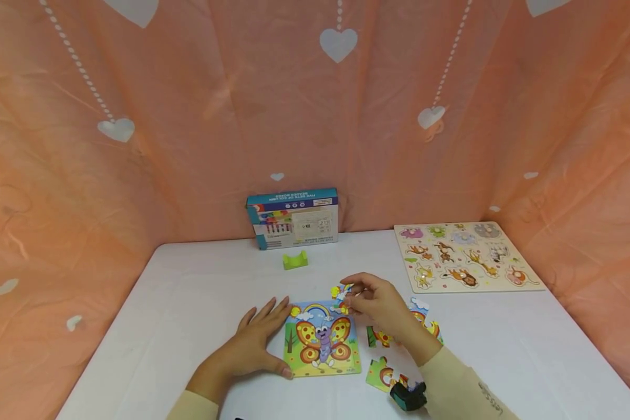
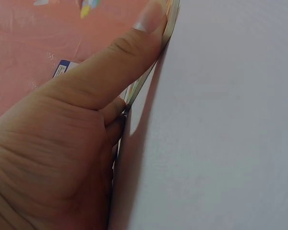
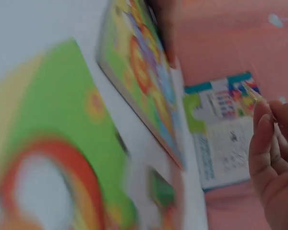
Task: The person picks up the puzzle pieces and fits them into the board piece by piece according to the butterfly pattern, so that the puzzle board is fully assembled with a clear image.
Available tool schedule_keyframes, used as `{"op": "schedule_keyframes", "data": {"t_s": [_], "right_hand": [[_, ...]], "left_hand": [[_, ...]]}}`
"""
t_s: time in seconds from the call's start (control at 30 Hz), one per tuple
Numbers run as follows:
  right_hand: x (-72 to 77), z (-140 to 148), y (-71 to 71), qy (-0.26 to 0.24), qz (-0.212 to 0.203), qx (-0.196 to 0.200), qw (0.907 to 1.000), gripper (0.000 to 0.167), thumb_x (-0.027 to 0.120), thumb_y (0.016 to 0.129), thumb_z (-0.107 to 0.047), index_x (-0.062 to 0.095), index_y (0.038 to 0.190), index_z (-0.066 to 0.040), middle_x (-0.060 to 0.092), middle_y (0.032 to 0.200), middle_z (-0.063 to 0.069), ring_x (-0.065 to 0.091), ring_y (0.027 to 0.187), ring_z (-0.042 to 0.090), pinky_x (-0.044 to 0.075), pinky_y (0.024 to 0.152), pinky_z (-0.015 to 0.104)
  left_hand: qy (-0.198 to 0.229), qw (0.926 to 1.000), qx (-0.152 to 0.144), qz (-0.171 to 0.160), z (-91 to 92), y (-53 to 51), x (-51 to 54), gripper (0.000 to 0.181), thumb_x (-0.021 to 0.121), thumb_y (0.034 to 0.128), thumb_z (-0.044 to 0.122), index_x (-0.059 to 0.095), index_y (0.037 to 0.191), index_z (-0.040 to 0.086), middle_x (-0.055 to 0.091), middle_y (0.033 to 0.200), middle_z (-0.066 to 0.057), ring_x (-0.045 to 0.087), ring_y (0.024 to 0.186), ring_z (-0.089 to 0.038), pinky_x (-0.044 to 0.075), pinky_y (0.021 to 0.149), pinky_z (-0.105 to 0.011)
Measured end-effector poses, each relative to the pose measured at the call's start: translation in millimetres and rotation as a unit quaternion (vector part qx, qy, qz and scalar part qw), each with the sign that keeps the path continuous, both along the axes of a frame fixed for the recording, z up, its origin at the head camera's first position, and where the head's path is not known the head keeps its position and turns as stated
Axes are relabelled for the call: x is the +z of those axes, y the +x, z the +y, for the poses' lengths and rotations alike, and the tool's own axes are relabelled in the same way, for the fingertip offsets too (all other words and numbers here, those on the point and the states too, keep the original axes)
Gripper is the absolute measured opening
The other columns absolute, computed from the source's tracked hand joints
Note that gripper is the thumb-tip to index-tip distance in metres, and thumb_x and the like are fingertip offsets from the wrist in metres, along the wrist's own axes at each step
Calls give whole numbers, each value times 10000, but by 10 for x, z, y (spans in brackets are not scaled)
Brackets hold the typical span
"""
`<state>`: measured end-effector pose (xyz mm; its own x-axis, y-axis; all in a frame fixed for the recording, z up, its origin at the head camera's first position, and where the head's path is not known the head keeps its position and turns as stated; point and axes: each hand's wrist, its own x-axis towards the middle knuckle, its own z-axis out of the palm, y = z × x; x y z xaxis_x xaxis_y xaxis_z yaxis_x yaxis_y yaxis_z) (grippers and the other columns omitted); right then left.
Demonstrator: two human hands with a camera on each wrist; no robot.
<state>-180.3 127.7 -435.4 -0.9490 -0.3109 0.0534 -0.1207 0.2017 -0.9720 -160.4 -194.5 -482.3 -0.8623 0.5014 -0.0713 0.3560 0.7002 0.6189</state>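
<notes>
A square butterfly jigsaw puzzle [image 1: 320,368] lies flat on the white table. My left hand [image 1: 259,343] rests along its left edge, fingers extended and thumb at the lower left corner; in the left wrist view the thumb [image 2: 120,62] touches the edge. My right hand [image 1: 380,303] pinches a small colourful puzzle piece [image 1: 340,293] between thumb and fingers above the puzzle's upper right corner. In the right wrist view the pinched piece [image 3: 252,93] appears nearly edge-on. Loose puzzle pieces [image 1: 380,373] lie right of the puzzle, partly hidden by the right forearm.
A wooden animal peg puzzle [image 1: 454,256] lies at the back right. A beaded-boxes carton [image 1: 296,220] stands at the back, with a small green curved block [image 1: 295,261] before it. A dark object [image 1: 408,396] is beside the right sleeve. Peach curtains surround the table.
</notes>
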Motion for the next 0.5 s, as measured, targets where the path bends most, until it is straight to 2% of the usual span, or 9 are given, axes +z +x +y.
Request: {"op": "schedule_keyframes", "data": {"t_s": [0.23,0.4,0.5], "right_hand": [[-113,-339,10,259,-141,381,9988,328,719,1021,19,681,1346,23,657,970,73,700,836,214,643,782,359],[-181,-504,14,759,-270,572,9951,341,746,1007,5,676,1341,2,663,952,44,696,813,185,623,748,328],[-190,-538,16,1077,-271,669,9916,389,765,997,-17,664,1372,-1,658,982,22,681,846,163,612,776,330]], "left_hand": [[-31,10000,45,-55,14,3,12,1336,1001,649,583,362,1697,55,234,1783,-82,70,1649,-387,-59,1265,-661],[25,10000,5,-13,9,11,21,1329,995,660,581,360,1695,40,246,1780,-92,82,1647,-398,-56,1262,-667],[34,10000,-8,-10,9,12,23,1325,991,665,585,358,1698,48,245,1782,-83,83,1648,-393,-57,1264,-663]]}}
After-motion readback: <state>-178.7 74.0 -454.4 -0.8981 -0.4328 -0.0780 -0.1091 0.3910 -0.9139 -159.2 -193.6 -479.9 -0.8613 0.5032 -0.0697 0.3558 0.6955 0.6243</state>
